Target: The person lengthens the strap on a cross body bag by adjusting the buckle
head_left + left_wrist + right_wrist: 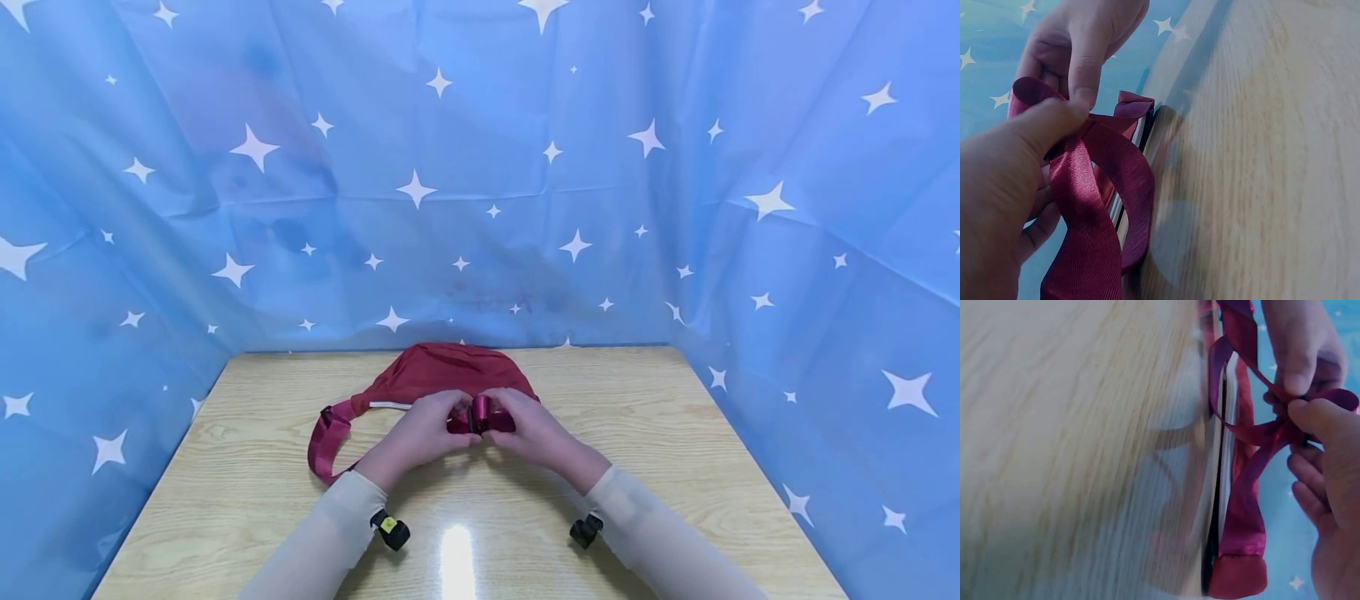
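Observation:
A dark red waist pack (pixel 442 371) lies toward the far side of the table. Its crimson webbing strap (pixel 321 450) loops out on the left, past a black strap slider (pixel 327 414). In front of the pack, my left hand (pixel 427 429) and right hand (pixel 531 427) meet fingertip to fingertip. Both pinch the strap between thumb and fingers; in the left wrist view the strap (pixel 1082 200) hangs from the left thumb. A small loop of strap (pixel 1335 397) stands up by the right thumb in the right wrist view. Fingers hide most of a small dark piece at the pinch.
The pale wood-grain table (pixel 637 483) extends around the pack. A blue curtain (pixel 480 250) with white stars rises behind its back edge and along both sides. Black wrist cameras (pixel 392 532) sit on the pale sleeves.

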The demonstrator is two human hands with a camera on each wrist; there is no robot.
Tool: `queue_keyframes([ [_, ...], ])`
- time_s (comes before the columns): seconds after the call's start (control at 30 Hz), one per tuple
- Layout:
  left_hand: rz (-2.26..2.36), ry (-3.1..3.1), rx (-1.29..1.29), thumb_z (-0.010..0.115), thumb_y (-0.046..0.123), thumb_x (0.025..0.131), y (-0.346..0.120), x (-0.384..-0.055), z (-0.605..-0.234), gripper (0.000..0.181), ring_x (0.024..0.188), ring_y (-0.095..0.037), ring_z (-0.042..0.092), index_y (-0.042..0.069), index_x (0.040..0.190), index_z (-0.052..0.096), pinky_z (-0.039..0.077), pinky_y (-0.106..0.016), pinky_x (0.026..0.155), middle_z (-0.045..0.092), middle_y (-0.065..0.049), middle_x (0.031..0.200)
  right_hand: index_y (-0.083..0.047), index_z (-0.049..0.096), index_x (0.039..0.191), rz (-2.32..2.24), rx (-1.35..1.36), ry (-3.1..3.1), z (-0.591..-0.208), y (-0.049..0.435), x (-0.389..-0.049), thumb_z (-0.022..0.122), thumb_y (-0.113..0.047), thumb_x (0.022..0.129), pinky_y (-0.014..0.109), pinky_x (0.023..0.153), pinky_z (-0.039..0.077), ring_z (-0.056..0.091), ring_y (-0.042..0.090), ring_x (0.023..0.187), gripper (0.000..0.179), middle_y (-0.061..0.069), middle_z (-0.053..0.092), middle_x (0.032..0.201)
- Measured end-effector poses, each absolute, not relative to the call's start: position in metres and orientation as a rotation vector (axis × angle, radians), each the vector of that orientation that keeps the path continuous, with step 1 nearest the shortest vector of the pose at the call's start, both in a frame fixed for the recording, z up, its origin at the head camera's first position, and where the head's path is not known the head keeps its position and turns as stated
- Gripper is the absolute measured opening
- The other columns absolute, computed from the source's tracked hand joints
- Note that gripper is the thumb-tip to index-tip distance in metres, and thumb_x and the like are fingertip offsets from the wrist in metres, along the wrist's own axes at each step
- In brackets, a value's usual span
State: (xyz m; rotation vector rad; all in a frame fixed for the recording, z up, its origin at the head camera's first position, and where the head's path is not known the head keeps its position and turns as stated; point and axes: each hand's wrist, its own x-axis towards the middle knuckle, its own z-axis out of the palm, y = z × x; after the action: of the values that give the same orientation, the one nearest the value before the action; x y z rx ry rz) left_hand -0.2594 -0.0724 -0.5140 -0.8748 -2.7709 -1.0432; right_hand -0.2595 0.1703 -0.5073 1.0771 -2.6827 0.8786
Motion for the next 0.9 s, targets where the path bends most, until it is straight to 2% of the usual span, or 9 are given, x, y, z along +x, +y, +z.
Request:
queue_keyframes([
  [0.2,-0.969,-2.798,-0.851,0.083,0.047,0.083,-0.068,-0.257,-0.511,0.047,0.091,-0.005,0.060,0.023,0.119,0.065,0.053,-0.029,0.082,0.065,0.010,0.104,-0.017,0.057,0.134,0.912,1.140,-2.590,-0.497,0.168,-0.259,0.082,-0.028,0.086,0.034,0.093,0.051,0.053,0.008,0.115,0.055,-0.009,0.058,0.126],
  [0.33,-0.928,-2.809,-0.832,0.083,0.043,0.083,-0.065,-0.256,-0.510,0.046,0.093,-0.006,0.060,0.022,0.120,0.064,0.053,-0.030,0.084,0.066,0.008,0.107,-0.015,0.063,0.126,0.894,1.198,-2.514,-0.486,0.161,-0.258,0.082,-0.034,0.087,0.033,0.085,0.050,0.051,0.008,0.107,0.048,-0.008,0.061,0.118],
  [0.43,-0.929,-2.808,-0.830,0.083,0.041,0.084,-0.065,-0.256,-0.510,0.045,0.095,-0.008,0.060,0.022,0.121,0.064,0.054,-0.031,0.086,0.065,0.008,0.109,-0.015,0.065,0.120,0.937,1.185,-2.517,-0.483,0.159,-0.257,0.081,-0.031,0.088,0.031,0.079,0.049,0.052,0.008,0.100,0.040,-0.007,0.063,0.111],
  [0.53,-0.965,-2.802,-0.837,0.083,0.043,0.083,-0.066,-0.256,-0.511,0.046,0.095,-0.007,0.061,0.024,0.120,0.064,0.054,-0.032,0.085,0.065,0.010,0.109,-0.013,0.065,0.119,1.123,1.140,-2.533,-0.486,0.160,-0.256,0.081,-0.026,0.089,0.031,0.081,0.053,0.056,0.011,0.100,0.037,-0.005,0.064,0.111],
  [0.63,-0.986,-2.786,-0.847,0.083,0.047,0.082,-0.068,-0.257,-0.513,0.045,0.093,-0.005,0.061,0.028,0.117,0.064,0.054,-0.030,0.083,0.065,0.013,0.106,-0.014,0.063,0.120,1.403,1.081,-2.527,-0.489,0.163,-0.256,0.079,-0.022,0.090,0.039,0.086,0.056,0.063,0.017,0.104,0.035,-0.001,0.065,0.113],
  [0.73,-0.994,-2.773,-0.852,0.082,0.050,0.081,-0.070,-0.258,-0.516,0.042,0.090,-0.004,0.060,0.031,0.115,0.065,0.053,-0.028,0.080,0.063,0.016,0.102,-0.015,0.060,0.121,1.620,1.028,-2.522,-0.491,0.167,-0.256,0.078,-0.019,0.092,0.046,0.084,0.057,0.067,0.022,0.103,0.035,0.002,0.066,0.114],
  [0.83,-0.988,-2.777,-0.856,0.083,0.050,0.081,-0.071,-0.259,-0.518,0.042,0.089,-0.004,0.060,0.031,0.114,0.065,0.053,-0.028,0.079,0.063,0.017,0.100,-0.013,0.057,0.123,1.621,1.046,-2.550,-0.489,0.168,-0.258,0.078,-0.017,0.091,0.044,0.081,0.058,0.067,0.021,0.102,0.038,0.002,0.065,0.116],
  [0.9,-0.978,-2.785,-0.852,0.083,0.048,0.082,-0.071,-0.259,-0.518,0.043,0.089,-0.004,0.060,0.029,0.115,0.065,0.053,-0.028,0.079,0.063,0.015,0.101,-0.012,0.057,0.126,1.452,1.099,-2.587,-0.486,0.166,-0.259,0.079,-0.018,0.090,0.039,0.083,0.057,0.064,0.017,0.105,0.043,0.001,0.063,0.119],
])
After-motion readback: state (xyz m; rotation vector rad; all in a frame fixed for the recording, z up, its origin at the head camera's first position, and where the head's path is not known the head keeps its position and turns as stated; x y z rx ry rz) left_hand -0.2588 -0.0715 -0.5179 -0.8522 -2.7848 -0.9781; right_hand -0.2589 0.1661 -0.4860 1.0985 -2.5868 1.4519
